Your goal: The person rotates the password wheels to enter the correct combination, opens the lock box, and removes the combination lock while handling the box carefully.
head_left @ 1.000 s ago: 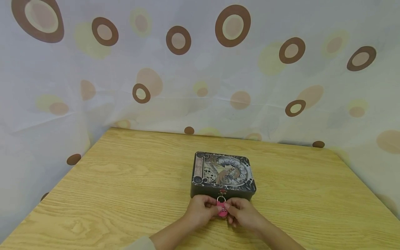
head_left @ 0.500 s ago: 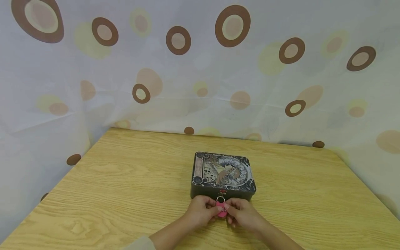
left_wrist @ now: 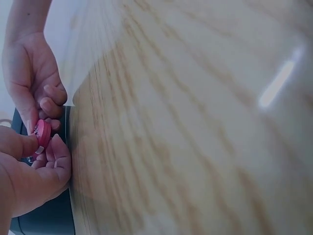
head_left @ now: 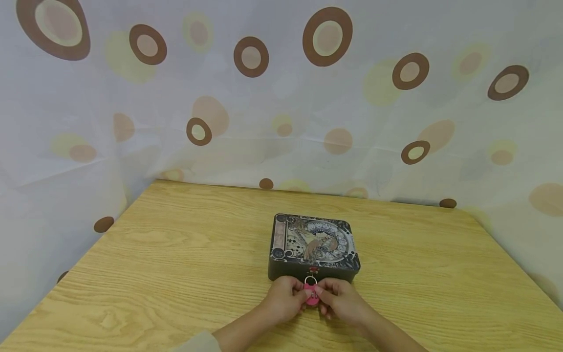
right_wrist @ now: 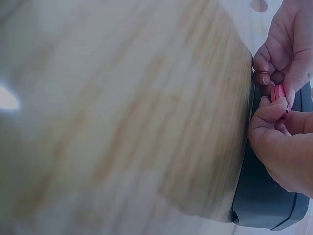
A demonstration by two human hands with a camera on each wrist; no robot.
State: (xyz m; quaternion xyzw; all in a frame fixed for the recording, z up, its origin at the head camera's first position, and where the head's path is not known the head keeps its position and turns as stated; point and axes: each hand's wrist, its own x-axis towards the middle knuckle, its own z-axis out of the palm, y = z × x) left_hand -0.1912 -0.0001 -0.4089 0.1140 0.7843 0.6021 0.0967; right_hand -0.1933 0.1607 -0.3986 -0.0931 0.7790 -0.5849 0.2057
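Note:
A pink combination padlock (head_left: 312, 295) with a row of small number dials is pinched between both hands, just in front of a dark box (head_left: 314, 242) with a printed lid. My left hand (head_left: 283, 299) grips the lock's left side, thumb on its face. From the right, my right hand (head_left: 342, 299) pinches it with thumb and fingers beside the dials. The lock's silver shackle (head_left: 310, 280) points up toward the red clasp (head_left: 313, 270) on the box front. In the left wrist view the padlock (left_wrist: 42, 133) shows edge-on between the fingertips.
The box stands on a wood-grain table (head_left: 184, 254), its lid down. Behind and at both sides hangs a pale curtain (head_left: 281, 98) printed with brown, yellow and peach circles.
Both hands stay on the padlock in front of the box. The lock has shifted very slightly left, and the left hand's fingers have moved a little on it.

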